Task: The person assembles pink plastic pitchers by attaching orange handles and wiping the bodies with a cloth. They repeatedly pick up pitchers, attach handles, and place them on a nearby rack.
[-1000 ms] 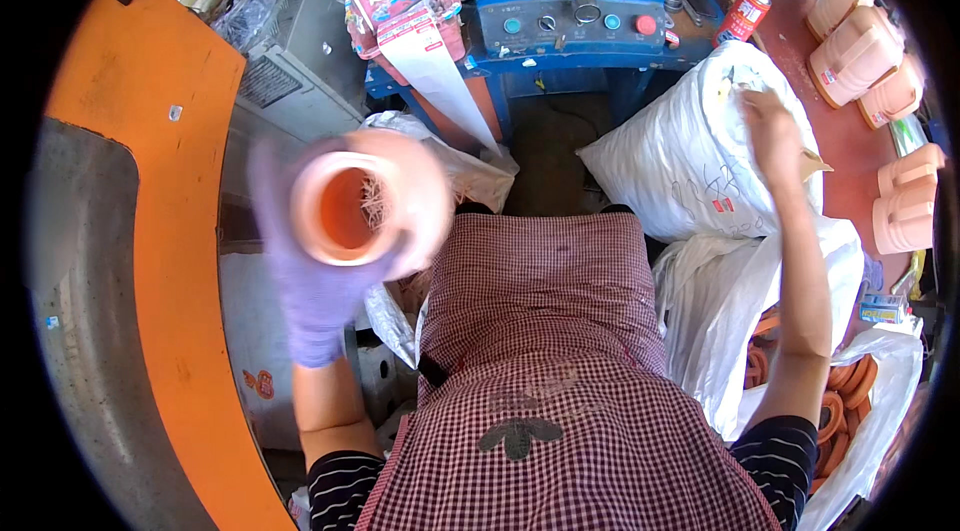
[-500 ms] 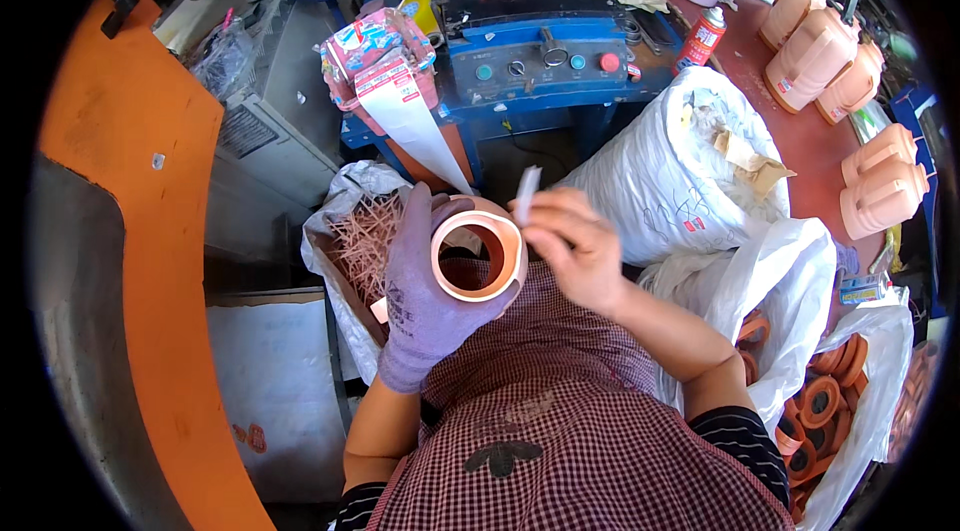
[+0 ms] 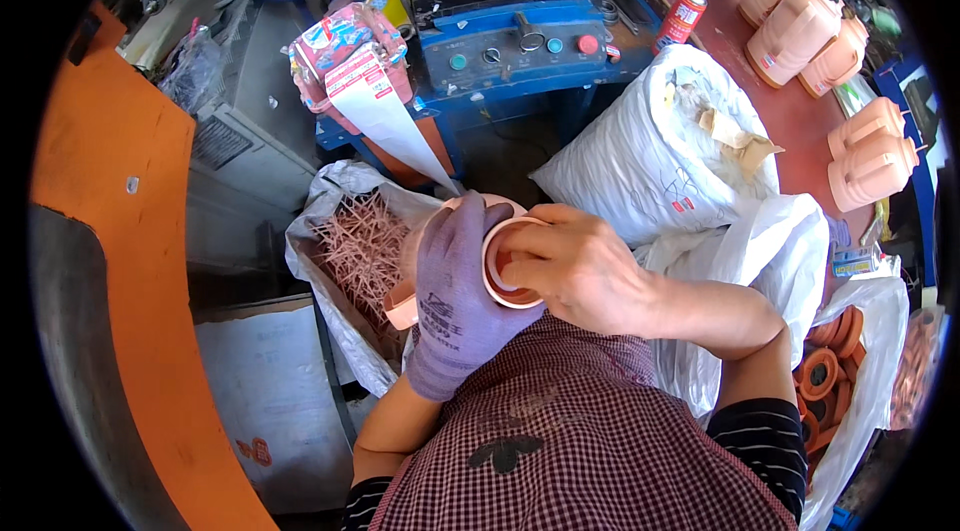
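My left hand (image 3: 455, 306), in a purple-grey glove, grips a peach plastic jug body (image 3: 487, 266) with its round mouth tilted toward the right. The jug's handle (image 3: 401, 307) sticks out on the left, beside the glove. My bare right hand (image 3: 590, 271) is at the mouth, its bent fingers reaching inside past the rim. Whatever those fingertips hold is hidden in the opening. Under the jug, to the left, stands a lined box of thin pink plastic strips (image 3: 365, 246).
Ahead is a blue machine panel (image 3: 520, 46) with buttons, and a label roll (image 3: 370, 91) trailing a white strip. White sacks (image 3: 640, 161) stand to the right, one bag holding reddish-brown rings (image 3: 825, 371). Several peach jugs (image 3: 795, 36) and a red spray can (image 3: 682, 16) stand on the bench.
The jug has turned so its mouth faces right. My right hand has moved from beside the jug into its mouth; the small white piece it held is now out of sight.
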{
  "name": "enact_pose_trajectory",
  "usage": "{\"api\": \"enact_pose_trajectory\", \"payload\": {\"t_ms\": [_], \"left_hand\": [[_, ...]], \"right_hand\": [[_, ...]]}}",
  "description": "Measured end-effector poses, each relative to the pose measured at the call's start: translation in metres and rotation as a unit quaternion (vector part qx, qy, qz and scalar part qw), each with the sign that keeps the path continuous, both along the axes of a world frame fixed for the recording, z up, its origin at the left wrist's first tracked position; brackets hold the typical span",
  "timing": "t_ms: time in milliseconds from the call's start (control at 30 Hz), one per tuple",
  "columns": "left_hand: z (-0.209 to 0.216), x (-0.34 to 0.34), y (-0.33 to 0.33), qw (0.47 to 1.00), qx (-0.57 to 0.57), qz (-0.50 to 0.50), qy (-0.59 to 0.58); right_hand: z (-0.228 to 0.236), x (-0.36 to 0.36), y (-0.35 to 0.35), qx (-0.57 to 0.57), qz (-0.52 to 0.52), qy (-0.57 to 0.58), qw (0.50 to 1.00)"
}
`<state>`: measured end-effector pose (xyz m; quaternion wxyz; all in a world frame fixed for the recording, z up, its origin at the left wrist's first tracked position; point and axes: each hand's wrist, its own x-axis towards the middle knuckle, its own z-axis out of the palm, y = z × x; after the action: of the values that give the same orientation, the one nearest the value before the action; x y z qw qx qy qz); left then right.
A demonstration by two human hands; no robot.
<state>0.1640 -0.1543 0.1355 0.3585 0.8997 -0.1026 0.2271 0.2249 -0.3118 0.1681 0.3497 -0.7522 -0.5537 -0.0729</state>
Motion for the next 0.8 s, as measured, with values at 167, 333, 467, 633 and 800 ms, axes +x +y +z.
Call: {"api": "enact_pose_trajectory", "payload": {"t_ms": [167,333,467,633,800], "left_hand": [[0.003,-0.002,-0.009,1.000,-0.010,0.012,0.016],[0.005,-0.002,-0.002,0.999,-0.003,-0.012,0.040],[0.005,-0.002,-0.001,1.000,0.010,-0.016,0.024],[0.016,0.005,0.016,0.992,-0.126,0.011,0.029],[0.034,-0.030,0.063,0.982,-0.168,0.080,0.044]], "right_hand": [[-0.009,0.004,0.004,0.032,-0.009,-0.041,0.999],[0.002,0.010,-0.006,-0.096,0.060,-0.074,0.991],[0.028,0.028,-0.007,-0.207,0.183,0.021,0.961],[0.050,0.052,0.000,-0.040,0.164,0.063,0.984],[0.076,0.165,0.021,0.059,-0.246,-0.106,0.962]]}}
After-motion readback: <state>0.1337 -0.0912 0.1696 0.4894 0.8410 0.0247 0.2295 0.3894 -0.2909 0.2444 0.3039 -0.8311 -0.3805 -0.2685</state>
